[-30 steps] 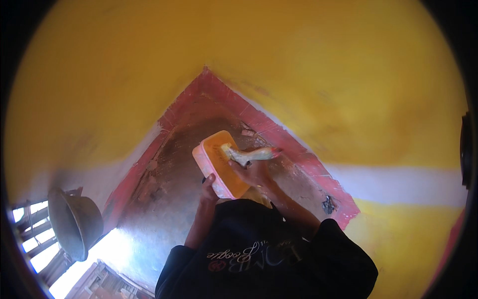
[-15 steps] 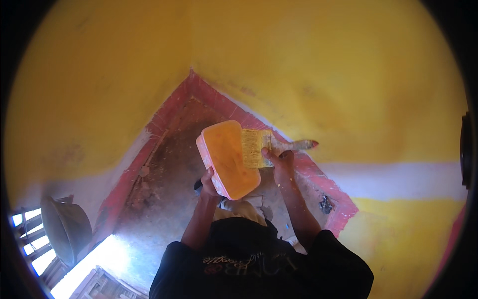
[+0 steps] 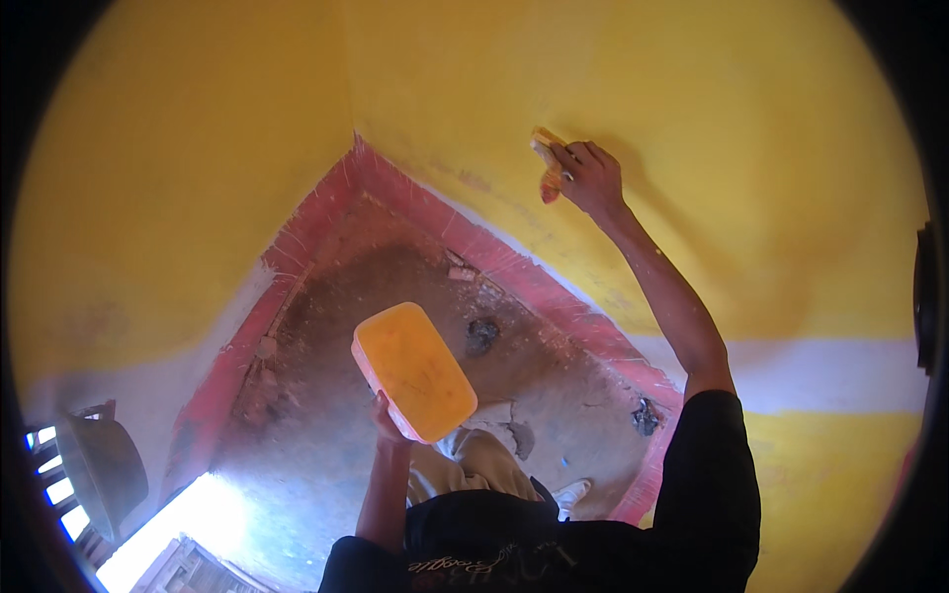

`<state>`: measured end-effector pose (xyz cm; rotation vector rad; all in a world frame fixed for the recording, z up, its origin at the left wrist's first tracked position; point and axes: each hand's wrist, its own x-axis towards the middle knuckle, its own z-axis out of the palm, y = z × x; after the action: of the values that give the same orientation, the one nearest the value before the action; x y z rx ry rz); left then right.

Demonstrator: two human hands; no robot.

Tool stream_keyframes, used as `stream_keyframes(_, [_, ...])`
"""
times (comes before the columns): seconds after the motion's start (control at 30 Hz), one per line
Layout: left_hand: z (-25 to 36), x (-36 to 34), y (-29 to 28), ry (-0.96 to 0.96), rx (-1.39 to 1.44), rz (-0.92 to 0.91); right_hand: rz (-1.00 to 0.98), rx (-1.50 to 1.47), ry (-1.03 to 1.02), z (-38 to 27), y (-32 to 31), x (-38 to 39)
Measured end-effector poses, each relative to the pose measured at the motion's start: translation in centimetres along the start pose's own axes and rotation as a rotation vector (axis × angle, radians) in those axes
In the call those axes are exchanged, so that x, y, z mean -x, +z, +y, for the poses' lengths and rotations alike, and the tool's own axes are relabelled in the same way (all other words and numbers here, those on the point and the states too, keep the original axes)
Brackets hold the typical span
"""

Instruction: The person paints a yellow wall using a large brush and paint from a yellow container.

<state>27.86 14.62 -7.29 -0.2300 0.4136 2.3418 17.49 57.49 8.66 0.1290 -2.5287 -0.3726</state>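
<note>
My left hand point(image 3: 392, 420) grips the side of a rectangular pinkish container point(image 3: 374, 381), with its fingers partly hidden beneath. Orange-yellow paint point(image 3: 415, 371) fills the container. Out to the upper right, my right hand point(image 3: 591, 178) is closed around a paintbrush point(image 3: 550, 186). The brush's bristle end is at the yellow wall point(image 3: 712, 128), and its red-tipped handle points down below my fingers. A shadow of my arm falls on the wall beside it.
A pinkish-red skirting band point(image 3: 455, 217) runs along both walls from the corner. Debris, including a dark crumpled lump point(image 3: 481, 336), lies on the dirty floor point(image 3: 326, 395). A grey rounded object point(image 3: 99, 465) stands by the barred opening at lower left. A white strip point(image 3: 820, 371) crosses the right wall.
My right hand has carried the paintbrush from the paint container up and right to the wall, turning it. My left hand has brought the container lower and slightly left.
</note>
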Motion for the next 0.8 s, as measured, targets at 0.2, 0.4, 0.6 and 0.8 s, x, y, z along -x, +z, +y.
stream_keyframes(0.2, [-0.9, 0.3, -0.4, 0.031, 0.012, 0.046, -0.149, 0.131, -0.092, 1.3, 3.3, 1.5])
stream_keyframes(0.4, [-1.2, -0.5, -2.4, 0.068, -0.015, -0.019, 0.094, 0.191, -0.076, 5.8, -4.2, -2.2])
stream_keyframes(0.6, [-1.3, 0.0, -2.6, 0.087, -0.004, 0.026, 0.099, 0.306, -0.178, 5.3, -5.4, -2.5])
stream_keyframes(0.8, [-1.2, 1.5, -5.6, 0.112, -0.08, 0.104, -0.034, 0.107, -0.116, 0.0, 8.5, 6.9])
